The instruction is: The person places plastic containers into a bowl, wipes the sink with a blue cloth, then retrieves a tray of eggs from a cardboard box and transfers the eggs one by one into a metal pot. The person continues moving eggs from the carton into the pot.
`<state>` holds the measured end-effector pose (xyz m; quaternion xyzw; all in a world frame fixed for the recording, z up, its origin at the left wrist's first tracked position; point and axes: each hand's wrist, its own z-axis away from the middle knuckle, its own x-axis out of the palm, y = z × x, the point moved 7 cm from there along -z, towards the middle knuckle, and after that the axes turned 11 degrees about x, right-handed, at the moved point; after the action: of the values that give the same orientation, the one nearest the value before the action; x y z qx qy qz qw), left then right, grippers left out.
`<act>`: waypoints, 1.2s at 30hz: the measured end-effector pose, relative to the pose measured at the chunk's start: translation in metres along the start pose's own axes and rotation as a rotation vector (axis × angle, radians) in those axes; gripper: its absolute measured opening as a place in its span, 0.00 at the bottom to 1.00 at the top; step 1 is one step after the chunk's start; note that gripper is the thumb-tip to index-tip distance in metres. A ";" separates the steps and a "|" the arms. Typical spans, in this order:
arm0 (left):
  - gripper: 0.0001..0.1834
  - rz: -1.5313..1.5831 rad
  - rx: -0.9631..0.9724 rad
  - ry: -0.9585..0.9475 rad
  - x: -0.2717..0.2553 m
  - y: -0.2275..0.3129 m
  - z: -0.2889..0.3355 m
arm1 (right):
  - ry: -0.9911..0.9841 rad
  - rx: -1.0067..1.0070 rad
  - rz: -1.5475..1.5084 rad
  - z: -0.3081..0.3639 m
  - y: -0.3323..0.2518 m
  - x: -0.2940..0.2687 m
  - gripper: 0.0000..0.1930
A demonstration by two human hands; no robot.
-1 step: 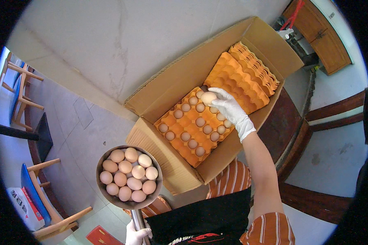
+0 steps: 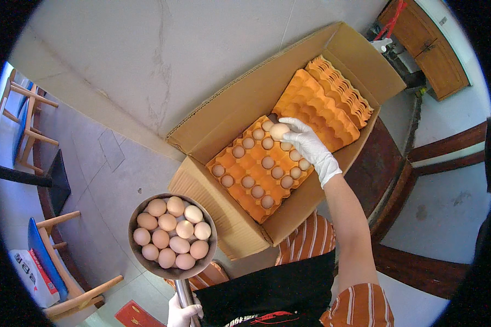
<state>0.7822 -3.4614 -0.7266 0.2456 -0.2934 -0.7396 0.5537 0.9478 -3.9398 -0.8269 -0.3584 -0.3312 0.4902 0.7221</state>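
My left hand (image 2: pixel 184 313), in a white glove, is closed round the metal handle (image 2: pixel 183 292) of a round, deep pan (image 2: pixel 132 240). Many brown eggs (image 2: pixel 167 222) lie in the pan, filling its opening. My gloved right hand (image 2: pixel 305 143) pinches a pale egg (image 2: pixel 279 131) between thumb and fingers, just above an orange egg tray (image 2: pixel 239 192). Eggs sit in some of the tray's cups, and other cups hold none. Around the tray stands an open cardboard box (image 2: pixel 202 126), tilted across the view. The egg's far side is hidden by my fingers.
Empty orange egg trays (image 2: pixel 317 111) are stacked in the box's far right end. A box flap (image 2: pixel 215 218) folds out beside the pan. Wooden chairs (image 2: pixel 60 245) stand at left, a pale wall (image 2: pixel 109 49) behind the box, and a wooden cabinet (image 2: pixel 433 52) at far right.
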 end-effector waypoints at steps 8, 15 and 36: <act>0.12 -0.015 0.003 -0.002 0.000 -0.003 -0.004 | 0.248 0.123 0.842 -0.053 0.070 -0.031 0.12; 0.12 0.016 -0.012 0.016 0.007 0.003 0.001 | 0.316 0.151 1.328 -0.065 0.099 -0.017 0.15; 0.17 0.054 -0.031 0.048 0.010 -0.013 -0.004 | 0.601 -0.158 1.522 -0.129 0.076 0.021 0.14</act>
<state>0.7733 -3.4693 -0.7393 0.2465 -0.2750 -0.7229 0.5840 1.0251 -3.9252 -0.9558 -0.6506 0.1764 0.7043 0.2229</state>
